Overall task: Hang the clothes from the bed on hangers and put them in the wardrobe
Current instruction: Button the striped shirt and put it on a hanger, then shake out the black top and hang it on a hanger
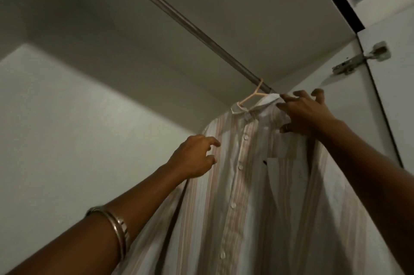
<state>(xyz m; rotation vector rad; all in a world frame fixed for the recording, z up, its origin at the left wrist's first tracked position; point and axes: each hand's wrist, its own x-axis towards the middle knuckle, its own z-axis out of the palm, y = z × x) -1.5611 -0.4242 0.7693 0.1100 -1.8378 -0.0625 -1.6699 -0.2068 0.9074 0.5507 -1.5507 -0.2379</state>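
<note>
White laminate wardrobe interior (67, 117), metal door hinge (360, 59) upper right. Long steel hanging rail (179, 19) beneath top panel. Striped white-and-peach button shirt (253, 185) on peach plastic hanger (251, 97), hooked over rail. Right hand (304, 115) pinching shoulder fabric; left hand (195, 156), fingers loosely spread, beside shirt edge. Silver bangle (116, 230) on left forearm.

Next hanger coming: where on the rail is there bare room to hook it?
The grey metal rail is bare all along its stretch left of the peach plastic hanger. The right end is crowded: the striped button-up shirt hangs there near the side panel, with the right hand on its collar and the left hand at its shoulder.
</note>
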